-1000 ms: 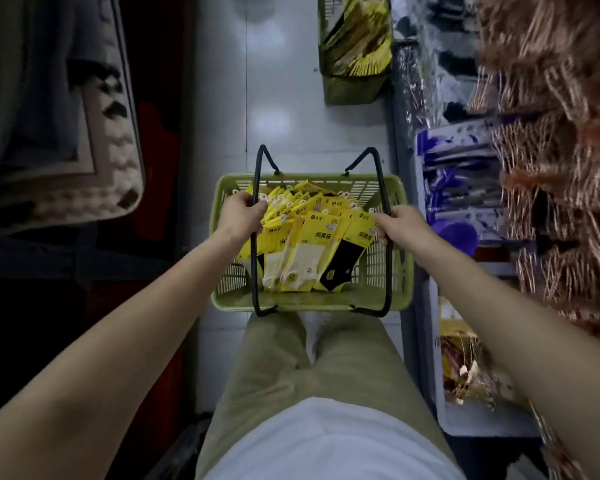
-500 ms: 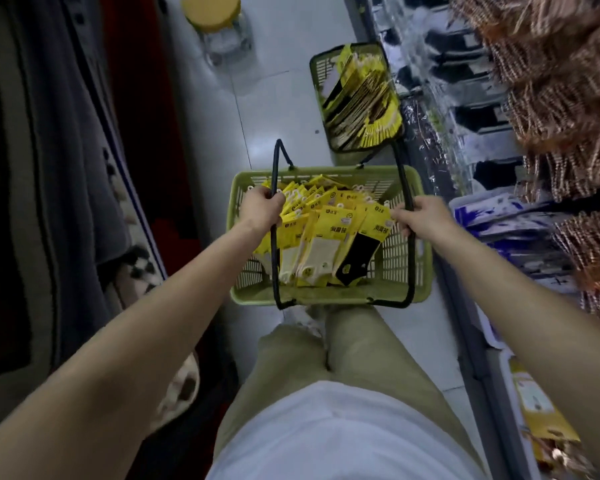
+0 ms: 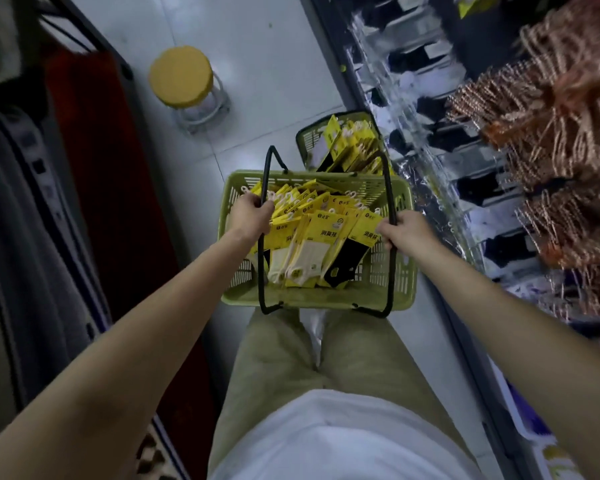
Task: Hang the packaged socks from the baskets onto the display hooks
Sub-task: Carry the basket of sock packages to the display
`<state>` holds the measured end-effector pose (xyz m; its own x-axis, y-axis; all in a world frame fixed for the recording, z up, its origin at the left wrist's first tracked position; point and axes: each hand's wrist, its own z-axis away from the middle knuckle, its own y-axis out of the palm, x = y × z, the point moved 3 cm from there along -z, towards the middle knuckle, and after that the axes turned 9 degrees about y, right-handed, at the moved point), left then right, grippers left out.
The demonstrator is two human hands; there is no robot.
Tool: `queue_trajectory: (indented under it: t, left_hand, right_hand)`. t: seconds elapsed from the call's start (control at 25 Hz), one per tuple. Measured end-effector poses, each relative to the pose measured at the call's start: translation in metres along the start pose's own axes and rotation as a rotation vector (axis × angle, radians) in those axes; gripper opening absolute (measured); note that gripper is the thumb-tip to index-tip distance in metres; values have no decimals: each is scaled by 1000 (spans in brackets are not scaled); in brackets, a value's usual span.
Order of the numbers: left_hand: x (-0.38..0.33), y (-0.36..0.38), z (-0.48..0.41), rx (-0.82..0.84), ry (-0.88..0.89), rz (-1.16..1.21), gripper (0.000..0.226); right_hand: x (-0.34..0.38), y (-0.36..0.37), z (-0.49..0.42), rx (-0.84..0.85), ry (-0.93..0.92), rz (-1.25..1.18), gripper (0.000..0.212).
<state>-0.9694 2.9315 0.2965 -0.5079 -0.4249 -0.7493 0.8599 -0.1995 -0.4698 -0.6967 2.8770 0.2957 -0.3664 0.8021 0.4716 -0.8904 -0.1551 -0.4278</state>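
Packaged socks [image 3: 321, 233] in yellow cards fill the green basket [image 3: 404, 268] I carry over a pale tiled floor [image 3: 257, 64]. My left hand [image 3: 252, 213] and right hand [image 3: 404, 232] each have fingers wrapped around a black wire handle. A second basket [image 3: 312, 140] of socks sits on the floor just beyond, beside a display rack [image 3: 430, 140] on my right. A yellow-topped stool [image 3: 181, 76] stands further off. Copper-coloured hanging goods [image 3: 561, 140] at right are too blurred to identify.
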Motion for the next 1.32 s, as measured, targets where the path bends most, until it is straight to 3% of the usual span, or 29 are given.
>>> queue_trajectory:
  t: [0.24, 0.6, 0.84, 1.08, 1.32]
  left_hand:
    - [-67, -51, -167, 82, 59, -45, 23]
    - [-188, -106, -382, 395, 220, -268, 9]
    - [-242, -85, -507, 519, 284, -398, 18]
    - [-283, -56, -594, 601, 261, -484, 10]
    - [-324, -25, -662, 777, 368, -650, 18]
  right_hand:
    - [131, -7, -80, -83, 22, -83, 8]
    - [269, 11, -161, -238, 226, -317, 28]
    - [333, 8, -233, -294, 299, -446, 27]
    - [387, -5, -280, -333, 417, -515, 29]
    - [428, 1, -321, -422, 496, -763, 30]
